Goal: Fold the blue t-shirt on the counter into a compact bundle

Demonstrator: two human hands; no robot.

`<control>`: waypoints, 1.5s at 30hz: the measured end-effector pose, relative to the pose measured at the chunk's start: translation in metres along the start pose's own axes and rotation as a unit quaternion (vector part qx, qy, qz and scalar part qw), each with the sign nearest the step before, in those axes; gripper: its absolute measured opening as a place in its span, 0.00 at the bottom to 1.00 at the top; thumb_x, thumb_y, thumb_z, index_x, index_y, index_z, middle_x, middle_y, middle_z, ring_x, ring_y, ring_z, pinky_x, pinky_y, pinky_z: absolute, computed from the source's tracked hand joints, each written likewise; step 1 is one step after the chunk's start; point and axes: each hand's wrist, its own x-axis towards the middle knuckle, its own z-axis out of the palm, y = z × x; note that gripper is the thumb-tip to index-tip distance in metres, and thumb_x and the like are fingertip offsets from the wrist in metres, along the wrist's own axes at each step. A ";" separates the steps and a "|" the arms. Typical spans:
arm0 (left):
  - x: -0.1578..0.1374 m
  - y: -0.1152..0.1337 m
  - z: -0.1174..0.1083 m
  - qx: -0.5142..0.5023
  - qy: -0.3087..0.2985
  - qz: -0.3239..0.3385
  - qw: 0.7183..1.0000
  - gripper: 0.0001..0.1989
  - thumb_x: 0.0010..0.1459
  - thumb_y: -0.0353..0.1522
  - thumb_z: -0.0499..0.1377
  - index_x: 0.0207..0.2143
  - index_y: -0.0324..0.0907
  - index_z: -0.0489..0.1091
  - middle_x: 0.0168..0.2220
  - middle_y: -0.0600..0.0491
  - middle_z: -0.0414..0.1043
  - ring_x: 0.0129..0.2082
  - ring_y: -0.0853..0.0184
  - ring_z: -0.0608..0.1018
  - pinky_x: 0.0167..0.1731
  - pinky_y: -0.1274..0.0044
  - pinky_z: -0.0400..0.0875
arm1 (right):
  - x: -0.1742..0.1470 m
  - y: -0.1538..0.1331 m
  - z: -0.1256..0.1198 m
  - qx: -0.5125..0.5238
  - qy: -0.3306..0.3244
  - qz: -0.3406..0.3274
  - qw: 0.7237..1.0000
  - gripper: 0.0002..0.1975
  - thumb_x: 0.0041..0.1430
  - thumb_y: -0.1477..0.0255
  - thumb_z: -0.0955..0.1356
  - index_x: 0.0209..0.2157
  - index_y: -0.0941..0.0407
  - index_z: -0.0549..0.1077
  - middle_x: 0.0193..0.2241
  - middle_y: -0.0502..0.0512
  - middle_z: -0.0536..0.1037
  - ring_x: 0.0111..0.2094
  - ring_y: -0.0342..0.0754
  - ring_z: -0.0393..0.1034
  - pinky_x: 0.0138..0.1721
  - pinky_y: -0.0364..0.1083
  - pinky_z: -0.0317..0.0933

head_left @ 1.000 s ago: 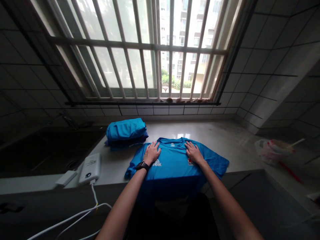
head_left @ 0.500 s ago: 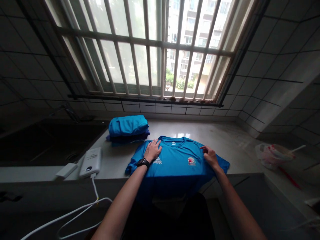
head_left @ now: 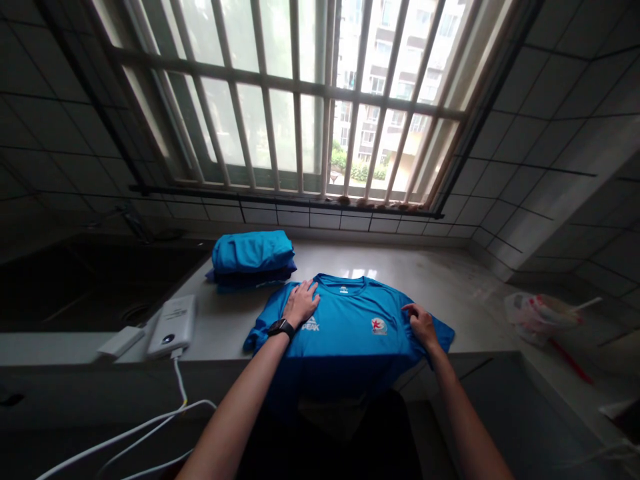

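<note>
Head camera view, from left to right: a dark sink (head_left: 90, 287) fills the far left of a stone counter (head_left: 450, 293) beneath a barred window (head_left: 300, 107). Near the counter's front edge lie a small white adapter (head_left: 119, 341) and a white power bank (head_left: 171, 326), its white cable (head_left: 150, 427) dropping over the edge and looping below. Behind them, towards the wall, sits a stack of folded blue garments (head_left: 251, 257).

At centre a blue T-shirt (head_left: 350, 333) lies face up on the counter, collar towards the window, its lower half hanging over the front edge. The left hand (head_left: 301, 303), a black watch (head_left: 281, 328) on its wrist, lies flat with fingers spread on the shirt's left shoulder, pinning it down. The right hand (head_left: 423, 325) is at the shirt's right sleeve, fingers curled onto the fabric at the shoulder seam; whether they pinch the cloth or merely press on it cannot be told from this angle. On the far right, well apart from the shirt, sits a crumpled plastic bag (head_left: 540, 313) with a straw.

The risks appear modest. With so much cloth hanging off the edge, the shirt could slide towards the floor if the left hand lifts. A pull on the sleeve could also wrinkle the smoothed front. The dangling cable near the person's left arm could snag and drag the power bank off the counter.
</note>
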 end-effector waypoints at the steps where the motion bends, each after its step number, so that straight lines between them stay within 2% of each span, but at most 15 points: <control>1: 0.000 0.000 0.000 -0.001 0.001 0.001 1.000 0.25 0.65 0.35 0.50 0.63 0.44 0.68 0.67 0.47 0.64 0.67 0.58 0.65 0.66 0.65 0.58 | 0.000 0.000 0.000 -0.001 0.000 -0.001 1.000 0.22 0.48 0.76 0.58 0.37 0.54 0.80 0.34 0.58 0.82 0.39 0.53 0.78 0.45 0.44 0.68; 4: 0.000 -0.001 0.001 -0.002 -0.002 0.001 1.000 0.25 0.66 0.35 0.50 0.63 0.43 0.68 0.68 0.47 0.64 0.67 0.57 0.65 0.66 0.65 0.58 | 0.002 -0.001 0.001 -0.017 -0.008 -0.002 1.000 0.22 0.52 0.75 0.57 0.39 0.55 0.80 0.38 0.58 0.83 0.41 0.52 0.78 0.46 0.45 0.68; 7: 0.000 -0.001 0.001 -0.002 -0.002 -0.001 1.000 0.25 0.66 0.35 0.50 0.63 0.44 0.68 0.67 0.47 0.64 0.67 0.57 0.65 0.66 0.65 0.58 | 0.003 0.005 -0.002 -0.078 0.013 0.015 0.997 0.22 0.55 0.75 0.59 0.45 0.56 0.79 0.46 0.63 0.80 0.49 0.54 0.76 0.53 0.46 0.66; 11: 0.000 -0.001 0.000 0.002 -0.003 0.001 1.000 0.24 0.66 0.35 0.50 0.63 0.44 0.68 0.67 0.47 0.64 0.68 0.58 0.65 0.67 0.66 0.57 | 0.002 0.035 -0.018 -0.192 0.090 0.117 0.970 0.21 0.58 0.64 0.67 0.50 0.57 0.77 0.48 0.69 0.76 0.52 0.61 0.72 0.55 0.54 0.65; 15: 0.002 -0.002 0.001 0.006 -0.011 0.006 1.000 0.25 0.66 0.36 0.50 0.63 0.42 0.67 0.68 0.46 0.63 0.68 0.57 0.64 0.67 0.66 0.56 | -0.004 0.071 -0.042 -0.210 0.080 0.157 0.962 0.26 0.51 0.48 0.71 0.41 0.56 0.77 0.41 0.69 0.77 0.46 0.62 0.74 0.46 0.55 0.68; 18: 0.003 -0.003 0.003 0.008 -0.007 0.008 1.000 0.25 0.66 0.36 0.49 0.63 0.41 0.67 0.68 0.46 0.64 0.68 0.57 0.64 0.67 0.66 0.56 | -0.006 0.077 -0.051 -0.179 0.011 0.161 0.970 0.21 0.49 0.49 0.72 0.27 0.54 0.73 0.31 0.61 0.78 0.38 0.58 0.75 0.40 0.51 0.67; 21: 0.006 -0.004 0.006 0.008 -0.001 0.008 1.000 0.25 0.66 0.35 0.49 0.63 0.42 0.68 0.67 0.46 0.65 0.68 0.57 0.64 0.67 0.65 0.56 | -0.004 0.066 -0.053 -0.069 -0.035 0.135 0.988 0.21 0.49 0.51 0.70 0.20 0.52 0.66 0.21 0.51 0.71 0.29 0.51 0.70 0.32 0.46 0.63; 24: 0.008 -0.004 0.007 0.001 -0.003 0.005 1.000 0.25 0.66 0.35 0.49 0.63 0.43 0.68 0.65 0.46 0.68 0.67 0.57 0.65 0.66 0.65 0.57 | -0.003 0.049 -0.055 0.095 -0.028 0.111 0.989 0.24 0.45 0.46 0.69 0.18 0.52 0.62 0.17 0.45 0.64 0.22 0.44 0.61 0.25 0.43 0.55; 27: 0.008 -0.004 0.006 -0.005 -0.002 0.007 1.000 0.24 0.66 0.35 0.50 0.62 0.42 0.68 0.64 0.45 0.69 0.67 0.56 0.66 0.65 0.64 0.58 | -0.002 0.028 -0.059 0.242 -0.030 0.107 0.964 0.25 0.40 0.46 0.71 0.18 0.53 0.62 0.16 0.43 0.61 0.21 0.41 0.55 0.23 0.42 0.50; 31: 0.006 -0.003 0.003 -0.006 0.006 0.012 1.000 0.24 0.65 0.35 0.51 0.62 0.43 0.69 0.65 0.46 0.68 0.67 0.56 0.66 0.66 0.64 0.58 | 0.007 -0.008 -0.061 0.384 -0.071 0.120 0.913 0.23 0.39 0.52 0.75 0.21 0.54 0.64 0.17 0.42 0.63 0.20 0.39 0.54 0.22 0.41 0.49; 34: 0.003 -0.002 0.001 -0.002 0.008 0.012 1.000 0.24 0.65 0.34 0.51 0.62 0.43 0.69 0.66 0.46 0.66 0.67 0.57 0.66 0.66 0.65 0.58 | 0.019 -0.042 -0.056 0.424 -0.111 0.104 0.893 0.23 0.39 0.54 0.77 0.22 0.54 0.65 0.17 0.42 0.64 0.20 0.39 0.55 0.21 0.40 0.49; 36: 0.001 -0.001 0.000 0.000 0.008 0.011 1.000 0.24 0.66 0.35 0.51 0.62 0.43 0.69 0.66 0.46 0.66 0.67 0.57 0.66 0.66 0.65 0.58 | 0.025 -0.063 -0.050 0.442 -0.148 0.079 0.881 0.22 0.43 0.54 0.77 0.24 0.55 0.68 0.19 0.45 0.68 0.22 0.40 0.60 0.23 0.40 0.53; 40: -0.001 -0.006 0.000 0.000 -0.001 0.020 1.000 0.25 0.66 0.34 0.51 0.63 0.41 0.68 0.67 0.45 0.64 0.68 0.57 0.65 0.66 0.65 0.58 | 0.029 -0.091 -0.032 0.478 -0.234 0.036 0.846 0.20 0.55 0.52 0.71 0.35 0.55 0.74 0.40 0.57 0.81 0.40 0.49 0.75 0.37 0.45 0.67; 42: -0.002 -0.010 0.001 -0.003 -0.007 0.028 1.000 0.25 0.66 0.33 0.51 0.64 0.42 0.67 0.68 0.45 0.63 0.68 0.58 0.65 0.66 0.65 0.58 | 0.027 -0.096 -0.023 0.448 -0.258 0.049 0.855 0.20 0.58 0.52 0.70 0.39 0.54 0.75 0.47 0.60 0.80 0.44 0.52 0.76 0.40 0.47 0.69; 45: -0.003 -0.013 0.001 -0.009 -0.011 0.035 0.999 0.25 0.65 0.32 0.52 0.64 0.44 0.67 0.68 0.47 0.63 0.68 0.59 0.65 0.66 0.66 0.59 | 0.023 -0.095 -0.013 0.379 -0.271 0.062 0.883 0.18 0.59 0.54 0.69 0.40 0.54 0.74 0.49 0.62 0.79 0.45 0.53 0.77 0.39 0.48 0.70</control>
